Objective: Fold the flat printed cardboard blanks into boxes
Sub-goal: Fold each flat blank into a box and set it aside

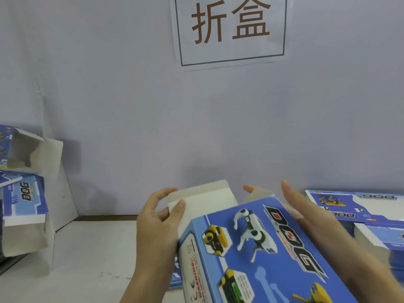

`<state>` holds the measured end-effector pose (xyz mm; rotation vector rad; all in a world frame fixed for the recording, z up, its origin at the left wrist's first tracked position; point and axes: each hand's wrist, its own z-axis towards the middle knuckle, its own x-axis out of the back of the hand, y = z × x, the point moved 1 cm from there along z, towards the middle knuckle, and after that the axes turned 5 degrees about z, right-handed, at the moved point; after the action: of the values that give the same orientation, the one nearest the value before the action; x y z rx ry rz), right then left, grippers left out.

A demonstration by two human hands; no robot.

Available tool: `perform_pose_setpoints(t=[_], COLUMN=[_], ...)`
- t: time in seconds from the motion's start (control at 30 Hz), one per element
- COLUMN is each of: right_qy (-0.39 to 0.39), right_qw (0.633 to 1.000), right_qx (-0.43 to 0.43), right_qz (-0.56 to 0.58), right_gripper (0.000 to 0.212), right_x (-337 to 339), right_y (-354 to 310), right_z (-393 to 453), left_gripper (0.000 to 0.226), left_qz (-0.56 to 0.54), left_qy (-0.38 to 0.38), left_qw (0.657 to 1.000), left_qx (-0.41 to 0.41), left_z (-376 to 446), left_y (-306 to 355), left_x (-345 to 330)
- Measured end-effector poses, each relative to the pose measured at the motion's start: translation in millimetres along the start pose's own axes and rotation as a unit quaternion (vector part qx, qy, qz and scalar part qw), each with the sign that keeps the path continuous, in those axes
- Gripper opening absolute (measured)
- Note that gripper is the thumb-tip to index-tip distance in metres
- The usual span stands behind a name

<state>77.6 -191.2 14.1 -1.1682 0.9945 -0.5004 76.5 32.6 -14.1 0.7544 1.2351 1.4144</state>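
Status: a partly erected blue printed box [260,254] is held above the bench [91,259], tilted, its printed face towards the camera and its far end open. The white end flap [201,200] stands up from that end, not yet tucked.

Left hand [157,224]: fingers curled round the left edge of the end flap, thumb on its face; it grips the flap. Right hand [306,215]: fingers straight and together, lying along the right side of the box, pressing rather than gripping. A fingertip shows beyond the far edge, blurred.

Risks, as judged:
- The right hand only presses; if the left pulls the flap hard, the box may twist or slip out.
- Folding the flap off its score line would crease the panel or tear the corner.
- The box may collapse back flat if side pressure is uneven.

Edges and room:
- The wall [131,106] stands close behind the box, leaving limited room to swing the flap away from the person.
- The stack of flat blanks [358,206] lies near on the right; a wide elbow move could disturb it.
- Folded boxes [24,193] are piled at left, well apart.
- Open bench lies between the left pile and the hands.
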Motion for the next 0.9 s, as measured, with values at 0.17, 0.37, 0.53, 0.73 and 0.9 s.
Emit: perform_pose_setpoints(t=[0.17, 0.37, 0.53, 0.73, 0.9], right_qy=[-0.004, 0.170, 0.165, 0.074, 0.050], right_qw=[0.996, 0.942, 0.896, 0.915, 0.919], right_qx=[0.059, 0.289, 0.393, 0.352, 0.343], right_qz=[-0.072, -0.022, -0.126, -0.182, -0.186], right_gripper=[0.049, 0.020, 0.066, 0.059, 0.057], right_x=[-11.3, -9.1, -18.6, -28.8, -38.4], right_y=[-9.7, -17.6, -16.1, -3.2, -2.2], right_z=[-8.0, -19.7, -21.2, -12.3, -12.4], left_gripper=[0.023, 0.039, 0.035, 0.060, 0.052], left_qz=[-0.040, -0.024, 0.031, 0.011, 0.067], left_qy=[0.031, -0.018, -0.065, -0.100, -0.109], left_qw=[0.999, 0.995, 0.989, 0.981, 0.966], left_qx=[-0.017, -0.095, -0.131, -0.169, -0.225], left_z=[-1.4, 1.2, -4.6, -10.3, -20.1], left_y=[8.0, 19.6, 18.5, 31.2, 42.4], left_x=[0.3, -4.2, -8.9, -5.9, -11.9])
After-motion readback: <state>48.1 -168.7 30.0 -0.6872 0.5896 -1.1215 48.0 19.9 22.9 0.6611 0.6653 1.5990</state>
